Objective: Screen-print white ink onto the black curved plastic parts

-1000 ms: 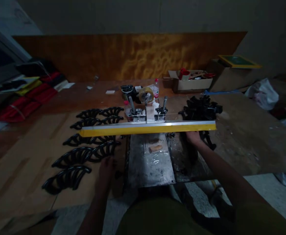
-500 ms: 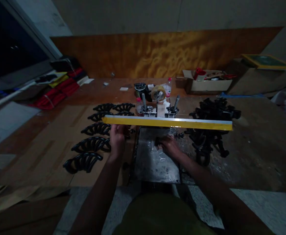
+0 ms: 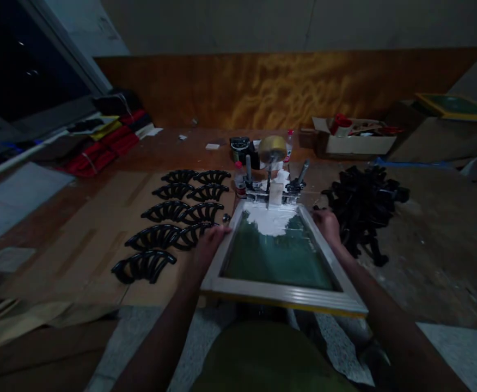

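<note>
A printing screen with an aluminium frame (image 3: 281,294) and green mesh (image 3: 279,261) lies nearly flat in front of me, hinged at clamps (image 3: 271,190) on its far side. White ink (image 3: 271,219) is spread on the far part of the mesh. My left hand (image 3: 212,242) grips the frame's left rail. My right hand (image 3: 326,226) grips the right rail. Rows of black curved plastic parts (image 3: 173,223) lie on cardboard to the left. A heap of the same black parts (image 3: 363,204) sits to the right.
A tape roll (image 3: 271,148), a small bottle (image 3: 289,141) and a dark tin (image 3: 239,147) stand behind the clamps. A cardboard box of tools (image 3: 356,142) is at the back right, beside another framed screen (image 3: 457,106). Red cloth (image 3: 103,149) lies at the back left. A wooden board backs the table.
The screen was raised on edge, showing its yellow side; now it is lowered nearly flat. Both hands moved from the plate and parts onto the frame's side rails.
</note>
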A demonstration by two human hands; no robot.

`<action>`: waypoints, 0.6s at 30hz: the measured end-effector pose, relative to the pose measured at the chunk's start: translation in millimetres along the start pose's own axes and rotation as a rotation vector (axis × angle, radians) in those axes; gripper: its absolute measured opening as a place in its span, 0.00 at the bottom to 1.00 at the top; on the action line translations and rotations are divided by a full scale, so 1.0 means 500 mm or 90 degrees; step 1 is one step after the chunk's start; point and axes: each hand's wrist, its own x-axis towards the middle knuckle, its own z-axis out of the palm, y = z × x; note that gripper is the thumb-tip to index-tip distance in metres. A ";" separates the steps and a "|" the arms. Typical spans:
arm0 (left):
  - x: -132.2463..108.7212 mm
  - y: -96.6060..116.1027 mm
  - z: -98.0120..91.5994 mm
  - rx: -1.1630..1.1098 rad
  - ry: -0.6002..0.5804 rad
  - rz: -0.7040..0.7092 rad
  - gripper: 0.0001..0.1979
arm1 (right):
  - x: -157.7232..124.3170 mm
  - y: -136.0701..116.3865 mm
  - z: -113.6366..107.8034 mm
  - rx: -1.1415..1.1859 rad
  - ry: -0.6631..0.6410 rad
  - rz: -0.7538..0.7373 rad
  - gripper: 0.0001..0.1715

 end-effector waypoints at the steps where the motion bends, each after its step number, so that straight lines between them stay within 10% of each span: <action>1: -0.011 -0.026 -0.003 0.029 -0.037 0.003 0.17 | 0.018 -0.004 -0.010 -0.001 0.026 -0.007 0.23; 5: -0.027 -0.122 0.013 0.128 -0.157 -0.005 0.20 | 0.074 -0.104 -0.014 -0.010 0.055 -0.175 0.30; 9: -0.009 -0.190 0.039 0.093 -0.194 -0.004 0.26 | 0.098 -0.200 0.003 -0.098 -0.139 -0.218 0.18; 18: 0.007 -0.238 0.049 -0.053 -0.189 -0.026 0.32 | 0.029 -0.212 0.010 -0.223 -0.176 -0.194 0.13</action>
